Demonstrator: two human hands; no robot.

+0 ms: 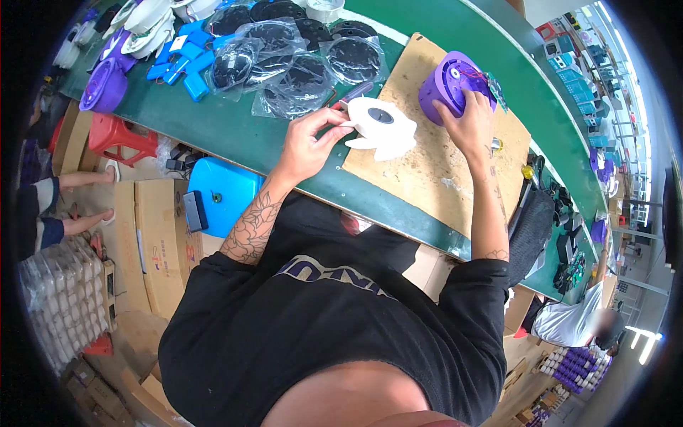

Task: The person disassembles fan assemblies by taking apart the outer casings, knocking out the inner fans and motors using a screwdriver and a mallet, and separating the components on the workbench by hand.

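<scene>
In the head view, our left hand (311,142) pinched the edge of a white part (383,124) with a dark oval, over the near left side of the tan board (427,178). Our right hand (469,122) reached into the purple housing (442,89) at the board's far side, fingers bent inside its rim; we couldn't tell what they gripped. Bagged black discs (299,75) lay left of the board, beside blue packs (186,60) on the green table (235,128).
</scene>
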